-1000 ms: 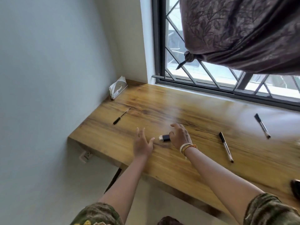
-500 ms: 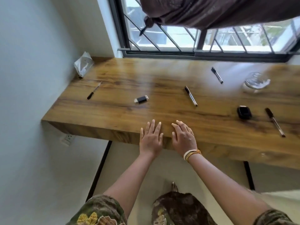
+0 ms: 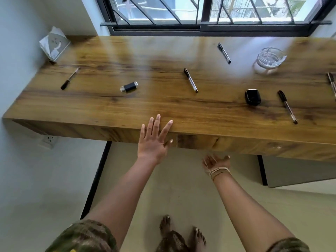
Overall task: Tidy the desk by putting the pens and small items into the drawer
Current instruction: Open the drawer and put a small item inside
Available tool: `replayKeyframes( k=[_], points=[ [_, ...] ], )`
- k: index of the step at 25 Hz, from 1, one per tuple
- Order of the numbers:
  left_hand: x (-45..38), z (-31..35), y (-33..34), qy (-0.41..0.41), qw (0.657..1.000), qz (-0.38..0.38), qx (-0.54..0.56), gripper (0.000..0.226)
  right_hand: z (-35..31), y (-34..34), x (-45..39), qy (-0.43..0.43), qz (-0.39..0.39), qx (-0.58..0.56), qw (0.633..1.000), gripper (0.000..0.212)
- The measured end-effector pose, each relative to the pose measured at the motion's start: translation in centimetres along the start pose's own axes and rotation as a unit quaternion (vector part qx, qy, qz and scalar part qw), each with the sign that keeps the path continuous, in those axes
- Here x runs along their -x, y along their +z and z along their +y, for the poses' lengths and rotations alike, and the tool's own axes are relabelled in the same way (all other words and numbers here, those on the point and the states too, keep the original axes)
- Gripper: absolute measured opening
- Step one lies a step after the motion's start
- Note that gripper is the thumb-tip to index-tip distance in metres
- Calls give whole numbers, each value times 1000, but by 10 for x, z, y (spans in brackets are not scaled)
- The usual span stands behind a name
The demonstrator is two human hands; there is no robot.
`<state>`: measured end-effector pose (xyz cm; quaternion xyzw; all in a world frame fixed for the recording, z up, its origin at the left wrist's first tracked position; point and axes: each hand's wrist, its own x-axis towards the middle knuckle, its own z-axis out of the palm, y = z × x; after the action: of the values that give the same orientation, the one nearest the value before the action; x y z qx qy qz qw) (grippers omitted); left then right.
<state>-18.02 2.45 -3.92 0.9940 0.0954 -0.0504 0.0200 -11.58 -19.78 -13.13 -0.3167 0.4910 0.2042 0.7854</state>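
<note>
Five pens lie scattered on the wooden counter (image 3: pixel 94 106): a left pen (image 3: pixel 70 78), a middle pen (image 3: pixel 190 80), a far pen (image 3: pixel 224 53) near the window, a right pen (image 3: pixel 287 107), and an edge pen (image 3: pixel 331 84) partly cut off. A small black-and-silver item (image 3: pixel 129 86) rests between the left and middle pens; a black case (image 3: pixel 252 96) sits just beside the right pen. The drawer front (image 3: pixel 236 144) is closed. The left hand (image 3: pixel 153 140) lies flat, fingers spread, holding nothing, over the counter's front edge. The right hand (image 3: pixel 216 161) is palm-up below the drawer, fingers loosely curled, empty. A glass ashtray (image 3: pixel 270 58) stands far right.
</note>
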Motion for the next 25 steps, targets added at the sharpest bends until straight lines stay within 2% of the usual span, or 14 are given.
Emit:
replayKeyframes(
  k=[4,7,9,13,16,21,25],
  points=[
    [-4,5,6,-25,999,-15,-22,78,-42,4,-19,29,-96,-98,990,53],
    [-5,6,3,-29,999,-21,-11,74,-45,5,-21,-8,-71,-78,994,55],
    [-6,6,-1,-26,999,-32,-1,69,-41,1,-21,-23,-83,-82,993,56],
    [-4,7,-7,-31,998,-57,17,64,-36,-11,-12,-9,-68,-100,993,56],
    [-4,10,-14,-42,995,-82,34,63,-19,-38,3,-5,-58,-121,991,54],
    [24,29,-19,-57,988,-110,91,62,17,-97,31,20,-40,-120,992,73],
    [55,45,-10,-58,983,-133,110,62,33,-127,53,19,-17,-109,994,63]
  ],
)
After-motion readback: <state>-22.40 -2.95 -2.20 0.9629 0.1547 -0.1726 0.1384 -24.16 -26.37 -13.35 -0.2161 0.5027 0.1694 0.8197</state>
